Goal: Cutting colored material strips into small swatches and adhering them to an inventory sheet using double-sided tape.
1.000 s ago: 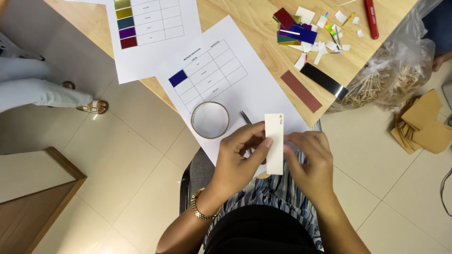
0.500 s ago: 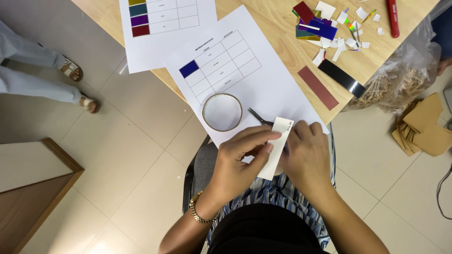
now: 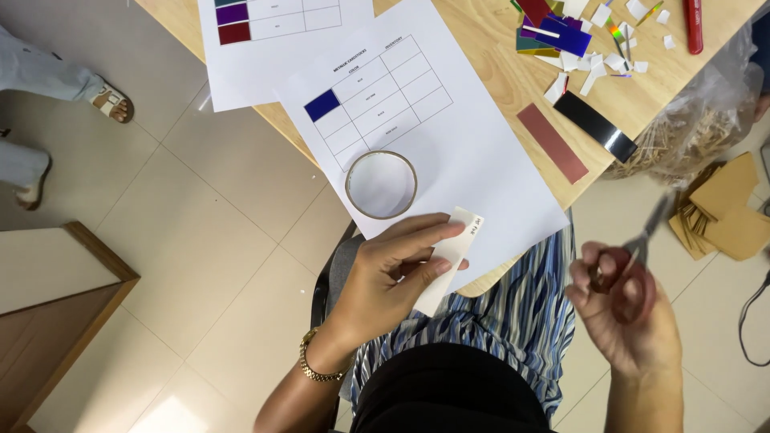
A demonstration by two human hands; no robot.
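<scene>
My left hand (image 3: 393, 277) pinches a narrow white paper strip (image 3: 451, 255) over the near edge of the wooden table (image 3: 497, 72). My right hand (image 3: 626, 309) is out to the right, off the table, gripping red-handled scissors (image 3: 638, 256) whose blades point up and are motion-blurred. A roll of clear tape (image 3: 381, 184) lies on a white sheet with a printed grid (image 3: 417, 120), just beyond my left hand. That grid has one dark blue swatch (image 3: 322, 105) stuck in it.
A second grid sheet (image 3: 281, 32) lies farther back. A brown strip (image 3: 552, 143), a black strip (image 3: 595, 124) and a pile of coloured scraps (image 3: 561, 36) sit at the right, beside a clear bag of wooden sticks (image 3: 690, 120). Cardboard pieces (image 3: 726, 208) lie on the floor. Another person's sandalled foot (image 3: 108, 103) is at left.
My right hand has let go of the strip, moved out to the right and now holds scissors. My left hand keeps the strip, now tilted.
</scene>
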